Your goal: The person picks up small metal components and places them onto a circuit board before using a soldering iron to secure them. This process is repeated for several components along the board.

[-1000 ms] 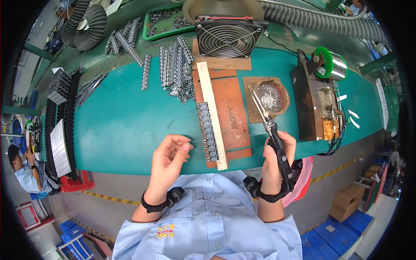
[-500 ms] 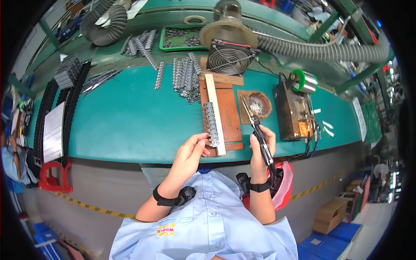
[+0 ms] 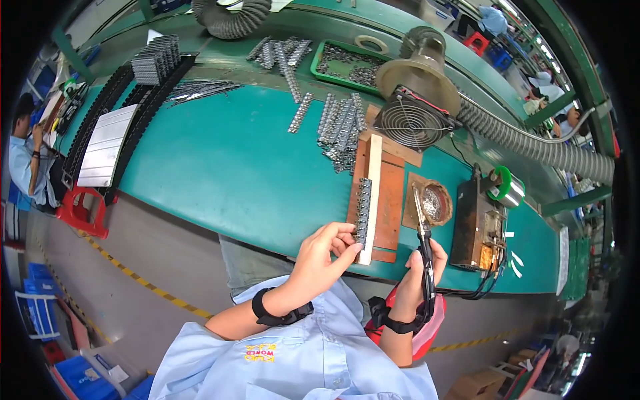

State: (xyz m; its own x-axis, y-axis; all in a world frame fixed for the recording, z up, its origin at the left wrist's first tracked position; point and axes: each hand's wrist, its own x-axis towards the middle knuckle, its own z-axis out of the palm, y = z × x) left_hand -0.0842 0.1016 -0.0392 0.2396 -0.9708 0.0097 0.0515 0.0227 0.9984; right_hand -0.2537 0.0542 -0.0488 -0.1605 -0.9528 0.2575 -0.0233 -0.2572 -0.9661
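My left hand [image 3: 327,259] pinches the near end of a strip of small metal parts [image 3: 363,208] with thumb and fingers. The strip lies along a pale wooden bar [image 3: 374,187], which is fixed on a reddish-brown board [image 3: 392,207]. My right hand [image 3: 427,270] is wrapped round the black handle of a soldering iron [image 3: 425,243]. Its metal tip points away from me, over the near-left side of a round brown dish [image 3: 449,200] with silvery bits in it. The iron's tip is apart from the strip.
Behind the board stand a black fan [image 3: 415,120] and a fume hood with a ribbed hose [image 3: 533,143]. A worn metal box [image 3: 470,230] and a solder spool [image 3: 511,187] stand right. More strips [image 3: 341,127], a green tray [image 3: 320,63] and black racks [image 3: 150,97] lie left and back.
The view has turned, so the bench sits further right and tilted. My left thumb now presses on the strip's near end. My right hand still holds the iron by the dish.
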